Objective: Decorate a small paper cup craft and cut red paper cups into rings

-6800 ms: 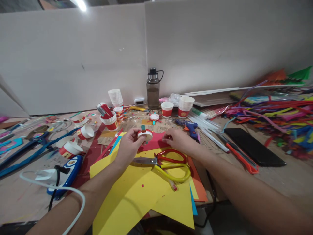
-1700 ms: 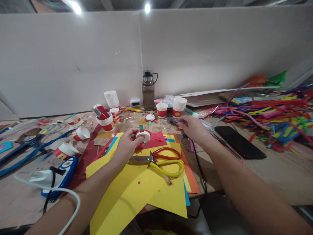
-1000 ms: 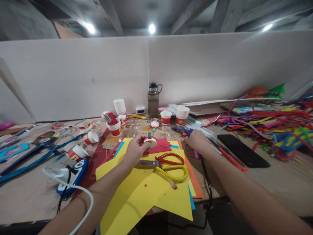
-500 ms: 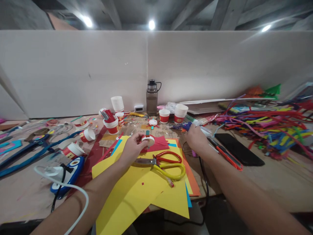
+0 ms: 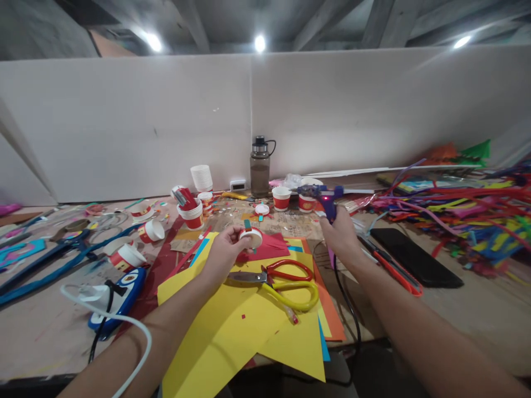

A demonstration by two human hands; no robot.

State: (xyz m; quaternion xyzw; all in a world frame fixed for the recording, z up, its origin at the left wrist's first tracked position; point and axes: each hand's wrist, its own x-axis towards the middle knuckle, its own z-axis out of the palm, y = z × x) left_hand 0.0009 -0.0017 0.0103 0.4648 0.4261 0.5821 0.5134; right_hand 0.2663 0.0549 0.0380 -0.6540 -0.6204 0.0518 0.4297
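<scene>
Between the fingers of my left hand (image 5: 228, 246) is a small round piece cut from a paper cup (image 5: 255, 239), with a red rim and a teal tab on top. My right hand (image 5: 341, 232) grips the handle of a blue glue gun (image 5: 328, 205), raised above the table with its nozzle to the left and a red light glowing. Its black cord hangs below. Scissors (image 5: 265, 276) with one red and one yellow handle lie on yellow paper (image 5: 215, 320). Red paper (image 5: 269, 247) lies under my left hand.
Paper cups (image 5: 281, 199) and a bottle (image 5: 260, 168) stand at the back. On the right are a black phone (image 5: 415, 257), a red utility knife (image 5: 396, 271) and many coloured strips (image 5: 468, 210). A blue power strip (image 5: 120, 301) with a white cable lies left.
My right hand has lifted the glue gun off the table and turned it upright. My left hand stays almost where it was with the round piece. The view has shifted slightly.
</scene>
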